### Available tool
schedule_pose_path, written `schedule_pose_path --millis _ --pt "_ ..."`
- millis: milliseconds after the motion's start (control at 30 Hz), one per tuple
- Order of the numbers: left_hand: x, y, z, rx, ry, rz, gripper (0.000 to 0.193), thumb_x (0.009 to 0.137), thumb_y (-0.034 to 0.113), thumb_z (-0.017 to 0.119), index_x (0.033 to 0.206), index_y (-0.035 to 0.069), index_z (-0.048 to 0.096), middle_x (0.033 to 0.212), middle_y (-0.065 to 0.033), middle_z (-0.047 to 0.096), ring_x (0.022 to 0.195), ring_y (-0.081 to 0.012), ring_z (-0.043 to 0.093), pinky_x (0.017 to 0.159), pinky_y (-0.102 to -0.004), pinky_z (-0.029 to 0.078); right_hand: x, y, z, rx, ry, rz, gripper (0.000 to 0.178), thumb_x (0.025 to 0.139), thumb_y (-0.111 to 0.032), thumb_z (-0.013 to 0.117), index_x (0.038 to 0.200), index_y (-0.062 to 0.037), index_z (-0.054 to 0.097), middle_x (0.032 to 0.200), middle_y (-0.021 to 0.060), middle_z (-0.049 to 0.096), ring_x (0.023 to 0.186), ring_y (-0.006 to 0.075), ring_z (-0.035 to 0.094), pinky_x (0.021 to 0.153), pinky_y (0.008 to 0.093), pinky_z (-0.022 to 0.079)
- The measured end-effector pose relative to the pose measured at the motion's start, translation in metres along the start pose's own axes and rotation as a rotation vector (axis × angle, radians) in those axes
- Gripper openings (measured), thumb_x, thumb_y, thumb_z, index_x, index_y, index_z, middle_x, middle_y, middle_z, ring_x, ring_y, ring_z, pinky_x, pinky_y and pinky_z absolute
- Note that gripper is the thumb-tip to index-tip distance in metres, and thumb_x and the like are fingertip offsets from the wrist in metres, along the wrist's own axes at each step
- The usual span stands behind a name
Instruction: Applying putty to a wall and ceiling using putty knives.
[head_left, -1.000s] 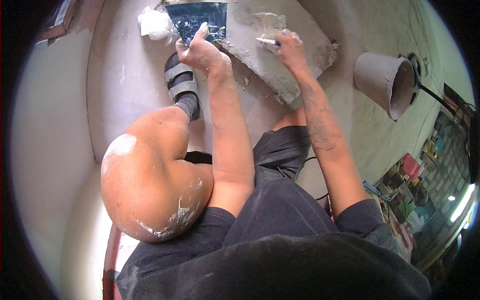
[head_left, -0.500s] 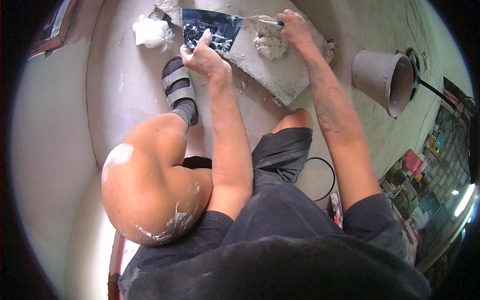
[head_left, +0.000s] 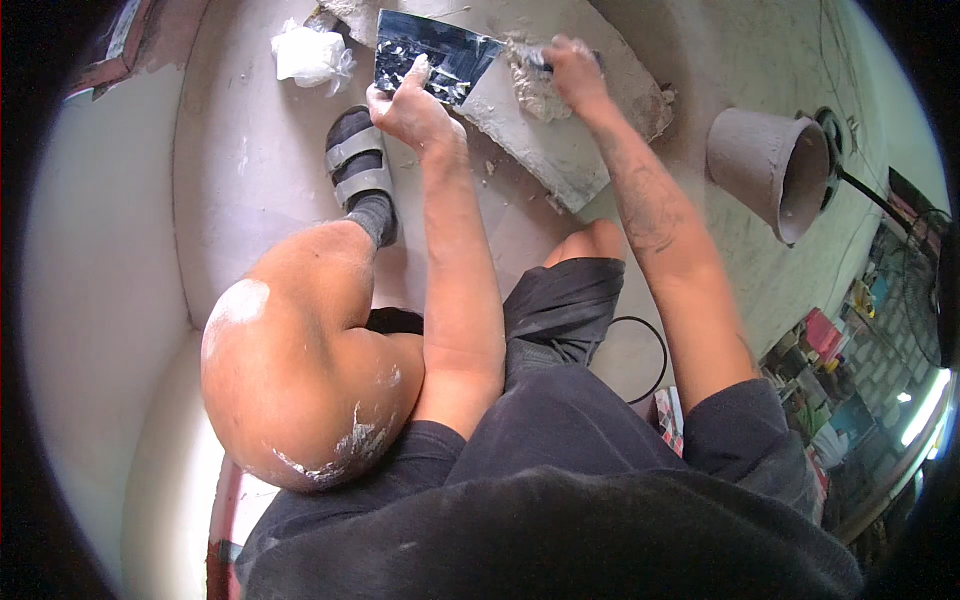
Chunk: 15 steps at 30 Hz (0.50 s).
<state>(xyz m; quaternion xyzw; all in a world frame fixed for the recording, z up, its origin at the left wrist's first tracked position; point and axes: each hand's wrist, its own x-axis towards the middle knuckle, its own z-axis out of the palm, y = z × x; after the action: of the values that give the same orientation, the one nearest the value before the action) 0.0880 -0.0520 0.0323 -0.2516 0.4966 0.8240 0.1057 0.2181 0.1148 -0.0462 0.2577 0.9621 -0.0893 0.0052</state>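
My left hand [head_left: 415,120] grips the near edge of a dark flat plate [head_left: 430,42], thumb on top. White putty is smeared over the plate's near half. To its right, my right hand [head_left: 576,76] is closed around a putty knife [head_left: 534,58], whose blade is mostly hidden or blurred. The knife is over a heap of soft, pale putty [head_left: 540,98], just right of the plate. Beneath the heap lies a putty-caked board [head_left: 580,160], angled across the floor.
A crumpled white plastic bag [head_left: 308,58] lies left of the plate, near my sandalled foot [head_left: 358,160]. At right, a grey bucket [head_left: 755,160] lies tipped beside a black stand base [head_left: 828,150]. A thin black cable [head_left: 662,350] curls by my right knee.
My right hand has moved left and nearer to me, bringing the knife over the putty heap. The plate in my left hand has shifted slightly right and tilted.
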Motion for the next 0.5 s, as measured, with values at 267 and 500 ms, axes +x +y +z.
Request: schedule_pose_path --millis 267,500 --pt "0.007 0.008 -0.017 0.054 0.015 0.009 0.028 0.068 -0.013 0.057 0.094 -0.007 0.053 0.088 -0.0131 0.06 0.073 -0.0234 0.062 0.068 -0.035 0.054 0.042 -0.004 -0.042 0.115 -0.334 -0.03 0.014 0.078 -0.007 0.05 0.079 -0.0081 0.064 0.092 0.0109 0.059 0.092 0.0323 0.057 0.079 0.0413 0.048" --pt "0.005 -0.006 -0.003 0.045 0.031 0.009 0.025 0.066 -0.013 0.06 0.088 -0.005 0.054 0.084 -0.0114 0.06 0.069 -0.0219 0.061 0.064 -0.0336 0.053 0.035 0.012 0.005 -0.063 0.005 0.054 0.015 0.076 -0.007 0.051 0.075 -0.0056 0.066 0.09 0.0139 0.06 0.089 0.0324 0.059 0.079 0.0407 0.048"
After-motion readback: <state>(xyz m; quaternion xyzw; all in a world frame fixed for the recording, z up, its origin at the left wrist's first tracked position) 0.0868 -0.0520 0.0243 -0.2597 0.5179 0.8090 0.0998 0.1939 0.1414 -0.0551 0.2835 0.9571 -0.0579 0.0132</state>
